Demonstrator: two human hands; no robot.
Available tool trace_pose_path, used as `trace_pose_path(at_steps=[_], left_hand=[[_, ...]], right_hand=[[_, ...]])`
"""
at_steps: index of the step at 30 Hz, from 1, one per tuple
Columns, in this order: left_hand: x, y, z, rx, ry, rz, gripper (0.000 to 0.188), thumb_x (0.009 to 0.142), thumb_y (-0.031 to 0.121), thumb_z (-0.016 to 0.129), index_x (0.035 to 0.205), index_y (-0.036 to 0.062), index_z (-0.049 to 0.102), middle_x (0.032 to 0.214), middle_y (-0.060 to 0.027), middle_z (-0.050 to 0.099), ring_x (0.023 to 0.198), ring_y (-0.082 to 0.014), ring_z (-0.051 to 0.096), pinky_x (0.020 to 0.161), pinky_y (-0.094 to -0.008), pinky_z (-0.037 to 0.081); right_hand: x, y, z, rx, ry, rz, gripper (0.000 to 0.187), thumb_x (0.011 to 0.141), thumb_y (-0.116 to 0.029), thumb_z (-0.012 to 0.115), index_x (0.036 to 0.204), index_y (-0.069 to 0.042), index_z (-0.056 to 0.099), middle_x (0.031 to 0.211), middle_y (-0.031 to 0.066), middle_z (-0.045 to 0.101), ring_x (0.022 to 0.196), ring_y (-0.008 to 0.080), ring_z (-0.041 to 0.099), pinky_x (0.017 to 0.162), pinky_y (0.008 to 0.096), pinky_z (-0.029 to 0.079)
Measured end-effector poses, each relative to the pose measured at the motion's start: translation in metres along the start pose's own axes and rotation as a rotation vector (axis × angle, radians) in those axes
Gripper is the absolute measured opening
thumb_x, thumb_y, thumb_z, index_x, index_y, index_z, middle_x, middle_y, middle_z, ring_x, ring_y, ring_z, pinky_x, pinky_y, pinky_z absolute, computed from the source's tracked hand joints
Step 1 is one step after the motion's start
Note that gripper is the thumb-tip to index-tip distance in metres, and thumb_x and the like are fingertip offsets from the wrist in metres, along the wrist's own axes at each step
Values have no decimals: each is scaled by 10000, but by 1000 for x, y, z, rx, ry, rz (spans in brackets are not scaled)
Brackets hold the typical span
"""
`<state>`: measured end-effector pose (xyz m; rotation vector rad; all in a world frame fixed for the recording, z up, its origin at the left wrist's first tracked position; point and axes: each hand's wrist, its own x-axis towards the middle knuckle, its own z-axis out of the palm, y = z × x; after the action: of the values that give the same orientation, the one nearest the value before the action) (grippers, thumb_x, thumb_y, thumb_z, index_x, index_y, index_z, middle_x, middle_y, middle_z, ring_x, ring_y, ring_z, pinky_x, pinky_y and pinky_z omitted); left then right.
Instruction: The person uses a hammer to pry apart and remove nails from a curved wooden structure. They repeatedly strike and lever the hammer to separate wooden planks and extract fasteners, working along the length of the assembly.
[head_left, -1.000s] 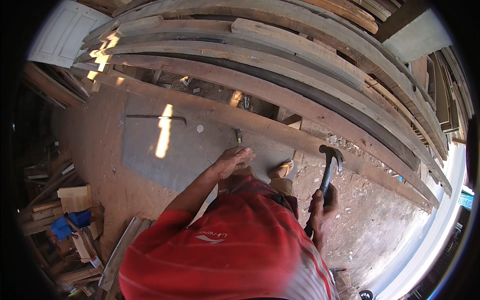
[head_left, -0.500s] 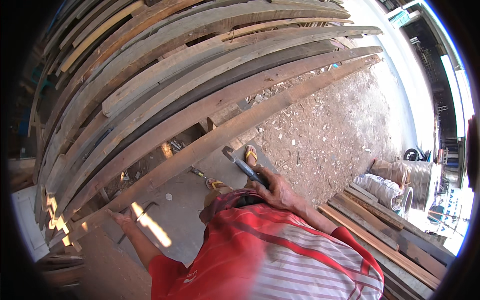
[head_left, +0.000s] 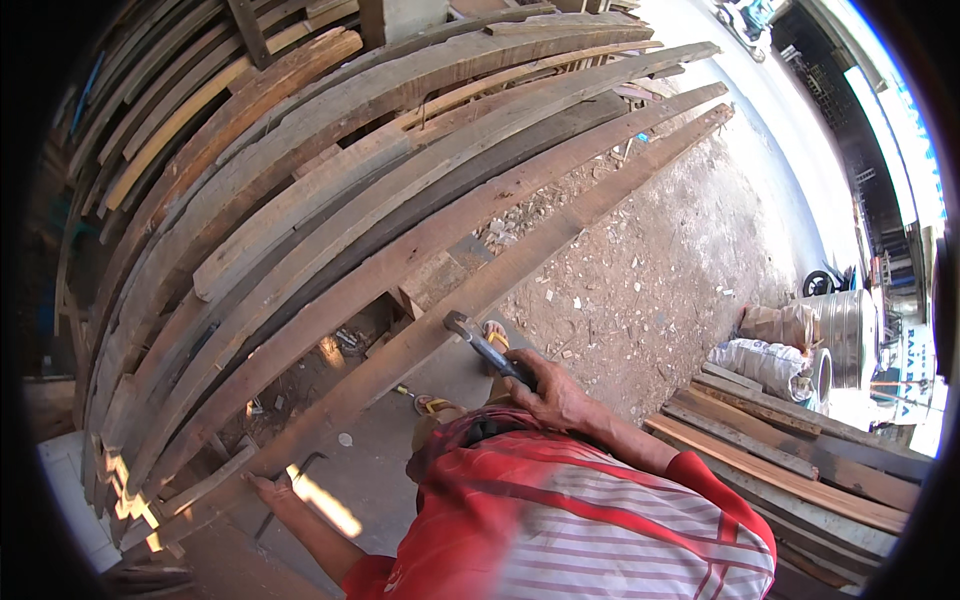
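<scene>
With a hammer (head_left: 488,351) clasped farther right in the right hand (head_left: 552,392), the left hand (head_left: 269,490) has been brought to the near beam (head_left: 500,283) at left, apparently being handled, its grip impossible to tell.

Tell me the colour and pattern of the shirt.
The shirt is red, with a pale section crossed by darker stripes; see the head view.

Beams (head_left: 490,200): side by side, near left to far right. Bar (head_left: 307,461): left, on floor (head_left: 650,280), beside left hand (head_left: 268,488). Hammer (head_left: 490,350): right of bar, in right hand (head_left: 552,393). Planks (head_left: 770,473): near right. Sack (head_left: 752,365): just beyond planks.
</scene>
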<state>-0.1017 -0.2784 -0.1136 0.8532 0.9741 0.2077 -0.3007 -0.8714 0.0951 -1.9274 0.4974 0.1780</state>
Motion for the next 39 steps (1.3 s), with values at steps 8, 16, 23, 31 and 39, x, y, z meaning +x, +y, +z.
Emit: trace_pose_path(at_steps=[8,16,23,31,39], left_hand=[[-36,-23,35,-187,1,204,790,1024,641,356,1562,63,319,1597,-167,352,1434,-368,402,1180,-578,324],[-60,-18,41,-282,30,131,766,1015,688,256,1391,54,466,1253,-205,594,1109,-362,622,993,-600,490],[-114,-24,42,-383,-198,116,831,997,724,163,1249,18,521,1007,-193,609,927,-335,626,873,-591,516],[-197,-72,100,-265,-215,112,700,1022,655,315,1284,40,524,1007,-212,640,934,-360,637,888,-527,556],[-221,-94,127,-443,-94,68,719,995,696,419,1285,40,475,1009,-164,601,926,-312,644,873,-472,569]], right_hand=[[14,6,3,85,62,26,439,973,-239,619,1322,14,539,1038,188,686,935,248,674,847,396,539],[-14,11,-12,123,202,37,403,973,-216,644,1295,7,554,968,120,662,874,179,629,798,348,521],[-20,42,-23,156,443,126,355,971,-222,656,1250,-20,572,810,31,557,742,115,516,651,294,436],[13,62,-60,333,621,-24,322,1039,-251,587,1287,-47,554,693,-43,506,503,41,452,436,217,361],[55,132,-112,253,734,-85,393,1000,-369,610,1174,-17,590,675,-59,413,508,45,342,433,218,238]])
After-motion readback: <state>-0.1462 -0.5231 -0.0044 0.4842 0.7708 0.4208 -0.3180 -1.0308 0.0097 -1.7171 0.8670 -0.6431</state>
